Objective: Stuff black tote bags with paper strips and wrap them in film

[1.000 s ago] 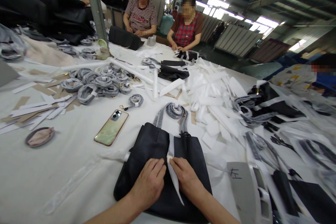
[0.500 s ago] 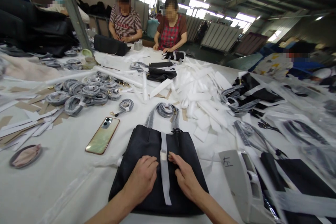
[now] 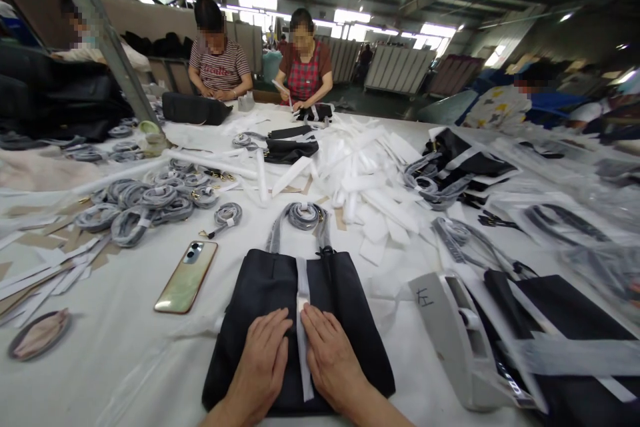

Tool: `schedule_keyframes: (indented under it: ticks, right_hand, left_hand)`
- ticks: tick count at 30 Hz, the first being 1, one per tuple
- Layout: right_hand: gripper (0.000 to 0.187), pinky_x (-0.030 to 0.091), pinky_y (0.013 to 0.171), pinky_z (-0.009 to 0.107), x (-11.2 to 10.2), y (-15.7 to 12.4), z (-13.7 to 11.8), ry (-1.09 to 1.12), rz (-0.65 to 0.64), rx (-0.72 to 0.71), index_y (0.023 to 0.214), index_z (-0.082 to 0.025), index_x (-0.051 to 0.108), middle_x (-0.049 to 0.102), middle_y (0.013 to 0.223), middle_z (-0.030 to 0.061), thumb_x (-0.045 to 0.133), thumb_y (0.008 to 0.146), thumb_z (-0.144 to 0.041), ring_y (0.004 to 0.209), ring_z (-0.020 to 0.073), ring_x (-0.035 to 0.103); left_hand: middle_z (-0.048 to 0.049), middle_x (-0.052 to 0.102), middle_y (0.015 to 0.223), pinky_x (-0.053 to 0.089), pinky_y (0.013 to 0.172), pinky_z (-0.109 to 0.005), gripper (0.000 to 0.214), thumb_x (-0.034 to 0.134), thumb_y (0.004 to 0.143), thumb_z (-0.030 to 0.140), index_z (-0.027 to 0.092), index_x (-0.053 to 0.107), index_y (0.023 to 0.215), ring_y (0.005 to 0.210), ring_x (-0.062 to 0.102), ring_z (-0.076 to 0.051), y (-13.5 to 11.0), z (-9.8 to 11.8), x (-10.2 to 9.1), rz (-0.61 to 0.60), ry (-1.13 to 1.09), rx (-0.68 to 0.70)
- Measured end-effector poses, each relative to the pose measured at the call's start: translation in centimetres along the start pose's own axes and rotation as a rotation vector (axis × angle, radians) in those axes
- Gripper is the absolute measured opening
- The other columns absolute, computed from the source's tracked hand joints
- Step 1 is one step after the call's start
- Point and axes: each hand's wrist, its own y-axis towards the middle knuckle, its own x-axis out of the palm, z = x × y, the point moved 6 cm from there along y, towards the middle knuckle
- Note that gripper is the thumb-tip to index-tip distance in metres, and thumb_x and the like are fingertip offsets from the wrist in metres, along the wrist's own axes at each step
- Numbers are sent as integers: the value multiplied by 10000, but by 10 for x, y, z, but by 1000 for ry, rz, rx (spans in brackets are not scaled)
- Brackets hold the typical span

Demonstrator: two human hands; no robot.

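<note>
Left hand (image 3: 263, 357) and right hand (image 3: 333, 353) lie palm down on a black bag (image 3: 343, 287), fingers extended and loose, gripping nothing. The bag lies flat on the white worktop (image 3: 127, 333) directly in front of the person, its handles (image 3: 274, 237) pointing away, with a strap coil (image 3: 303, 215) at their far end. A pale strip (image 3: 301, 280) runs down the bag's middle; the right fingers touch it, while the left fingers rest just beside it. Left of the bag are a phone (image 3: 186, 283) and, further left, a dish (image 3: 17, 349) with pink cloth (image 3: 43, 335). Beyond the phone are a lone coil (image 3: 221, 217) and a heap of coils (image 3: 157, 197). Right of the bag sits a grey dispenser (image 3: 443, 320). White foam pieces (image 3: 365, 180) are heaped beyond. Across the worktop are two people, one in a striped shirt (image 3: 220, 70), one in a checked apron (image 3: 303, 80).
</note>
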Motion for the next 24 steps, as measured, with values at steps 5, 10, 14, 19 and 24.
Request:
schedule_keyframes:
  ticks: [5, 10, 14, 19, 24]
  right_hand:
    - [596, 421, 1051, 440, -12, -12, 1, 130, 106, 2, 1376, -146, 424, 498, 1388, 126, 399, 792, -32, 1286, 226, 450]
    - [396, 492, 911, 410, -63, -73, 56, 136, 666, 500, 1258, -226, 519, 644, 1113, 112, 525, 862, -207, 1061, 252, 600]
    - [898, 514, 794, 393, -54, -106, 114, 408, 708, 1150, 1372, -121, 391, 655, 1035, 145, 750, 631, -479, 967, 310, 631]
    - [466, 507, 652, 302, -22, -85, 136, 857, 608, 1161, 865, -156, 678, 712, 766, 52, 760, 576, -512, 765, 256, 663]
    - [474, 452, 457, 267, -25, -98, 158, 1052, 697, 1212, 721, -145, 637, 678, 625, 59, 684, 626, -608, 544, 193, 620]
  left_hand:
    - [-114, 394, 1470, 351, 1070, -475, 532, 407, 932, 273, 122, 321, 1435, 1367, 325, -257, 23, 25, 11, -66, 126, 122]
    - [-130, 346, 1494, 303, 1086, -484, 539, 421, 920, 291, 133, 342, 1429, 1362, 336, -262, 19, 29, 25, -97, 218, 209]
    - [-132, 353, 1490, 295, 1085, -473, 531, 421, 921, 307, 134, 363, 1419, 1358, 343, -264, 17, 28, 24, -96, 232, 222]
    - [-124, 364, 1486, 290, 1086, -461, 542, 435, 916, 301, 127, 354, 1423, 1357, 342, -260, 18, 29, 22, -87, 249, 226]
    - [-119, 357, 1491, 303, 1077, -456, 549, 423, 916, 293, 136, 332, 1434, 1355, 347, -255, 18, 29, 22, -85, 233, 214]
